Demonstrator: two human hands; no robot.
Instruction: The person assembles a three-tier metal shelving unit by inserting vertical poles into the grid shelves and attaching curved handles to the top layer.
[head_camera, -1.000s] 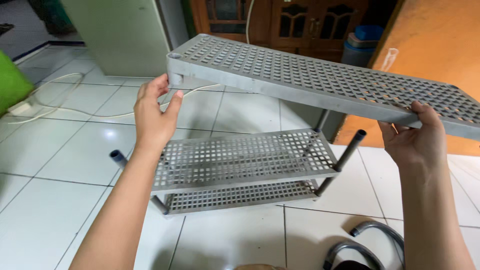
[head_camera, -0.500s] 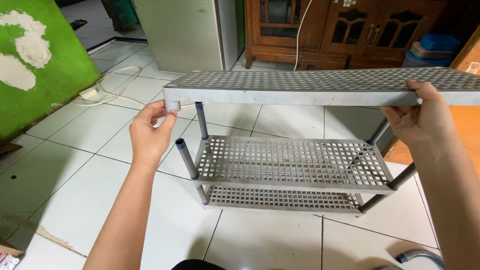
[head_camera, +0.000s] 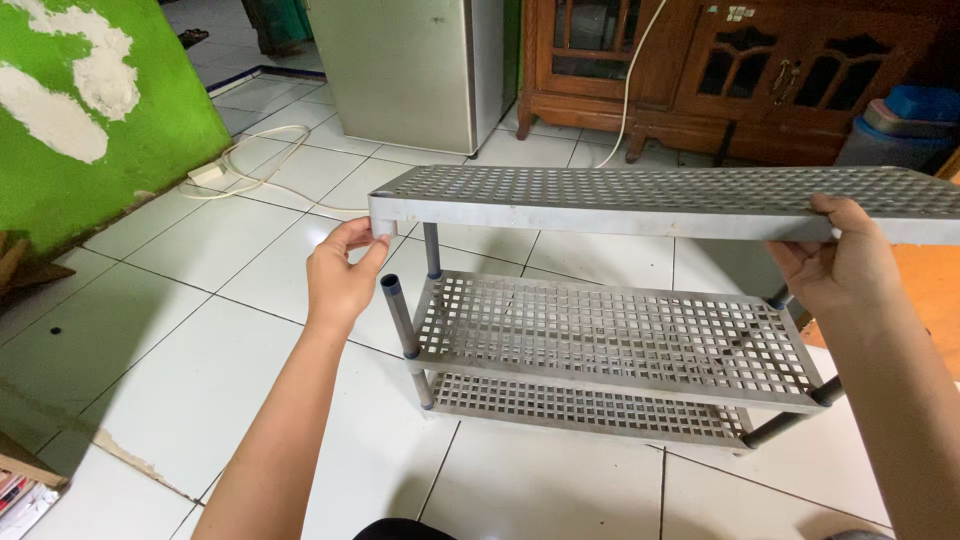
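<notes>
I'm gripping the perforated shelf (head_camera: 650, 200) level, left hand (head_camera: 343, 275) pinching its corner, right hand (head_camera: 838, 270) clamped along its front edge. Below my hands the rack (head_camera: 610, 345) is standing with its posts (head_camera: 398, 315) pointing up.

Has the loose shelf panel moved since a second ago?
Yes. The shelf panel, then tilted down to the right, is now level above the rack, held by left hand and right hand.

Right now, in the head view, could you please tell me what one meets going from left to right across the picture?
Green wall → white power strip → left hand → grey upright post → wooden cabinet → right hand → blue container.
</notes>
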